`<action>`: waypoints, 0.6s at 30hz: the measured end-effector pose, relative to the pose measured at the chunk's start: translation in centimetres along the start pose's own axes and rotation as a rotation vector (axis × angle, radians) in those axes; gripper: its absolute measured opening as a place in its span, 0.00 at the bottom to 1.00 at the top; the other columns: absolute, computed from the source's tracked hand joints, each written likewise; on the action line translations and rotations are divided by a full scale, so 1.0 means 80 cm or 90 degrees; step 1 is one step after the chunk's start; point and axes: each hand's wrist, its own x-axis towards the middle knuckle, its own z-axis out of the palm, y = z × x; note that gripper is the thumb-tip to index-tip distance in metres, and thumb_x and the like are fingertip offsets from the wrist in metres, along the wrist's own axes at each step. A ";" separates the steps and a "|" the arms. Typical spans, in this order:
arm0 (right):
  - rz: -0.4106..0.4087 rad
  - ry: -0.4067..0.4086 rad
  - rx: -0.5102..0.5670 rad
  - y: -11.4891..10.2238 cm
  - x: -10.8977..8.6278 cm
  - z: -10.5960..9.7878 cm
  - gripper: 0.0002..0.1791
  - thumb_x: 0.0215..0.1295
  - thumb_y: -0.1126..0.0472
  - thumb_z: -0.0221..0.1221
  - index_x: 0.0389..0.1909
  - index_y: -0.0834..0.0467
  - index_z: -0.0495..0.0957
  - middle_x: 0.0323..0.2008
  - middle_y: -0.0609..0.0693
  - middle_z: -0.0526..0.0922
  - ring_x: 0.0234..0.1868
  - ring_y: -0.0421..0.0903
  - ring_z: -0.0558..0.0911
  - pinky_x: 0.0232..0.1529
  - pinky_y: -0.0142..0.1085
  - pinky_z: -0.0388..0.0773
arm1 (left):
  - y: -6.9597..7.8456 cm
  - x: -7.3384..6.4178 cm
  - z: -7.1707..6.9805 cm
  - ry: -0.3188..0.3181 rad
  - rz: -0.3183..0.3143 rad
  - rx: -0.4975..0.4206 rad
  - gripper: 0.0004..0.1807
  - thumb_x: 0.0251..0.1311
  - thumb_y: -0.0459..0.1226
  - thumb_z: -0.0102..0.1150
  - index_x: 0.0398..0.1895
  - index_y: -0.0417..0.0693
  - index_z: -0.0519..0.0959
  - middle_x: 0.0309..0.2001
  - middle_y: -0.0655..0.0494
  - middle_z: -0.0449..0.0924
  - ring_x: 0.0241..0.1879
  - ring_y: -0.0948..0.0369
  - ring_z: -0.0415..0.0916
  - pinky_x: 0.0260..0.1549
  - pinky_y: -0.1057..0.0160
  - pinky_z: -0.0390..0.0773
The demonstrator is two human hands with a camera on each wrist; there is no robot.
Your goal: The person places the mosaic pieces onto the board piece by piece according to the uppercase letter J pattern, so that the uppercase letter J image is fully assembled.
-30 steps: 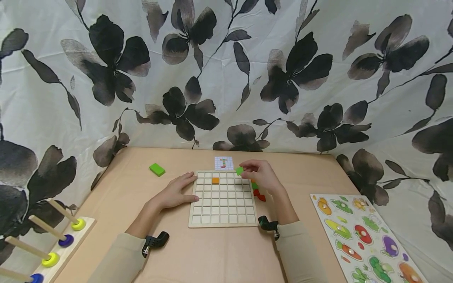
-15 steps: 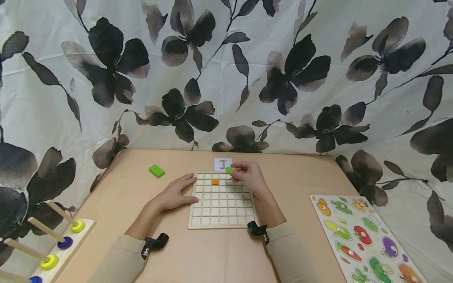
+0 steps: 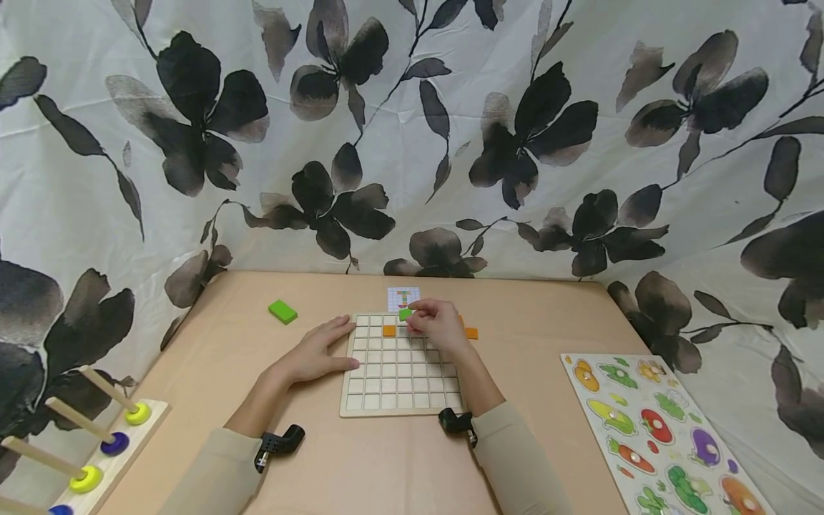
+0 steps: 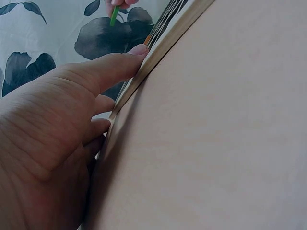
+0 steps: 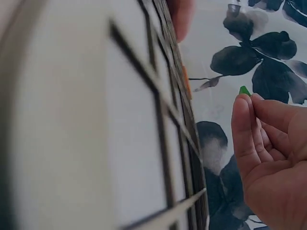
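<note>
A white grid board (image 3: 399, 379) lies on the table, divided into many square cells by raised lines. One orange square tile (image 3: 389, 330) sits in a cell of its second row. My left hand (image 3: 324, 350) rests along the board's left edge, fingers extended and thumb at the rim; the left wrist view shows the thumb (image 4: 112, 69) against the wooden side. Over the board's upper part, my right hand (image 3: 440, 325) pinches a small green tile (image 3: 405, 314) between thumb and fingertips. In the right wrist view the green tile (image 5: 245, 90) pokes out above the fingertips.
Behind the board lies a small pattern card (image 3: 403, 296). A green block (image 3: 282, 311) is at the left, an orange piece (image 3: 472, 333) beside the board's right edge. A vegetable puzzle board (image 3: 656, 422) lies at right, a peg stand with rings (image 3: 122, 450) at left.
My right hand has moved left over the board with the green tile, coming close to the orange tile. My left hand stays at the board's left edge.
</note>
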 end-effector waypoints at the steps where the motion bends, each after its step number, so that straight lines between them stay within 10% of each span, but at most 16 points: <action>1: 0.003 0.002 -0.005 0.001 0.000 0.001 0.17 0.68 0.72 0.65 0.56 0.71 0.82 0.35 0.62 0.86 0.35 0.55 0.90 0.40 0.41 0.90 | 0.000 0.000 0.000 0.000 0.002 0.001 0.50 0.60 0.57 0.71 0.80 0.45 0.64 0.83 0.42 0.52 0.83 0.39 0.45 0.77 0.32 0.48; 18: -0.016 0.015 -0.155 0.030 0.003 -0.001 0.11 0.65 0.65 0.70 0.48 0.61 0.87 0.33 0.52 0.85 0.31 0.44 0.78 0.30 0.30 0.76 | 0.001 0.000 0.001 0.001 0.003 -0.004 0.50 0.59 0.57 0.71 0.80 0.45 0.64 0.83 0.42 0.52 0.82 0.39 0.46 0.77 0.32 0.48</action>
